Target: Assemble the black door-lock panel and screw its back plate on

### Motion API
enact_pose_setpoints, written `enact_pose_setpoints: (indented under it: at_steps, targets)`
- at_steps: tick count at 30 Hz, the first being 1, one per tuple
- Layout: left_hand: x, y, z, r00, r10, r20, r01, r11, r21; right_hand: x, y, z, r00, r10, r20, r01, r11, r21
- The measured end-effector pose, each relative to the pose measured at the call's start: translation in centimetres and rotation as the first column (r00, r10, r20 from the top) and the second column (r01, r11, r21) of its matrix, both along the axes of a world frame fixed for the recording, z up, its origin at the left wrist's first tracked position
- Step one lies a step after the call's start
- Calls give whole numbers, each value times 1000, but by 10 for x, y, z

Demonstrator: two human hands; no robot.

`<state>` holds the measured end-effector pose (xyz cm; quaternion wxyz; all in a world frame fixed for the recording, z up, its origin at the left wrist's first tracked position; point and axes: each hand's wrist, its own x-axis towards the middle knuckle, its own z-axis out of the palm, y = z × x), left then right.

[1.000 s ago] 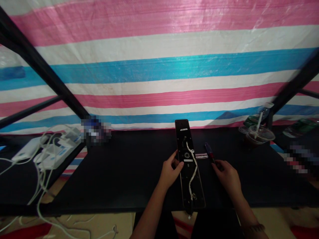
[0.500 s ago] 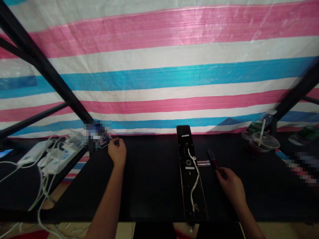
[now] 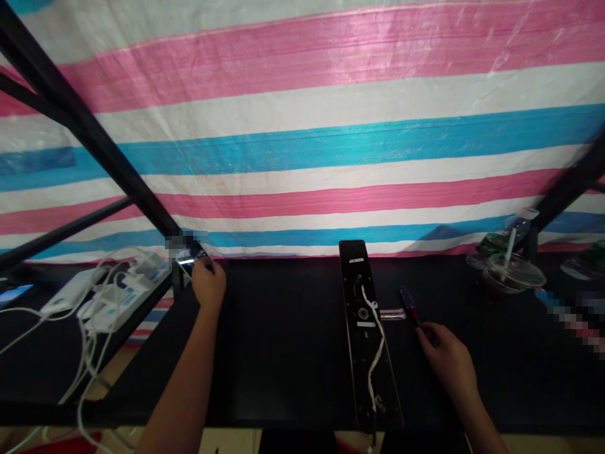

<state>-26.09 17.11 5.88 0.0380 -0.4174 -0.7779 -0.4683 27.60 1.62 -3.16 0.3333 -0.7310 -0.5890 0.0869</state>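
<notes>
At the back left, my left hand (image 3: 208, 282) is closed at the lower right edge of a phone (image 3: 186, 260) with a partly lit screen. The phone leans near the dark post, and part of it is blurred out. My right hand (image 3: 449, 360) rests on the black table and pinches the near end of a screwdriver (image 3: 410, 306) with a dark purple handle and a red part. Between my hands lies a long black panel (image 3: 362, 343), back side up, with a white wrapped cable (image 3: 378, 353) running down it. A small clear packet (image 3: 392, 314) sticks out beside the panel.
A plastic cup with a straw (image 3: 513, 277) and a bottle (image 3: 520, 221) stand at the right. White power strips (image 3: 118, 309) and tangled cords lie at the left. Dark posts (image 3: 108, 157) slant on both sides, with a striped sheet (image 3: 302, 145) behind.
My left hand has moved left, further over the phone, and its screen shows a different picture. The right hand keeps its pinch on the screwdriver. The whole view has shifted slightly.
</notes>
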Motion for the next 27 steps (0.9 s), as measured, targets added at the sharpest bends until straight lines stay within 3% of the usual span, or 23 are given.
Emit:
enact_pose_setpoints:
  at_steps: [4, 7, 11, 14, 16, 18, 20, 23, 25, 27]
  targets:
    - [48, -17, -34, 974, -172, 146, 180, 983, -39, 1, -1, 2, 1000, -1, 2, 1, 1000, -1]
    - [90, -32, -49, 908, -324, 266, 346, 938, -39, 0, -1, 3, 1000, 16, -4, -16, 1000, 0]
    - [157, -58, -54, 764, -483, 428, 522, 852, 30, -3, -1, 7, 1000, 7, 16, -7, 1000, -21]
    - [213, -82, -56, 623, -587, 517, 640, 762, 94, -4, 2, 12, 999, -11, 36, 16, 990, -143]
    - [243, -98, -59, 546, -633, 549, 685, 715, 143, -4, 5, 16, 1000, 4, -20, -8, 978, -210]
    - [264, -109, -61, 476, -652, 590, 699, 688, 195, -4, 6, 22, 983, 35, -179, -74, 974, -216]
    - [276, -115, -62, 452, -631, 631, 677, 703, 218, -9, 1, 29, 904, 42, -424, -129, 976, -177]
    - [285, -115, -61, 412, -598, 688, 645, 725, 244, -27, -15, 44, 625, -14, -781, -59, 996, -65]
    - [289, -112, -60, 377, -609, 698, 653, 709, 266, -43, -25, 59, 417, 20, -909, 53, 998, 46]
    - [292, -110, -61, 361, -629, 689, 664, 692, 284, -59, -29, 76, 320, 141, -937, 100, 978, 181]
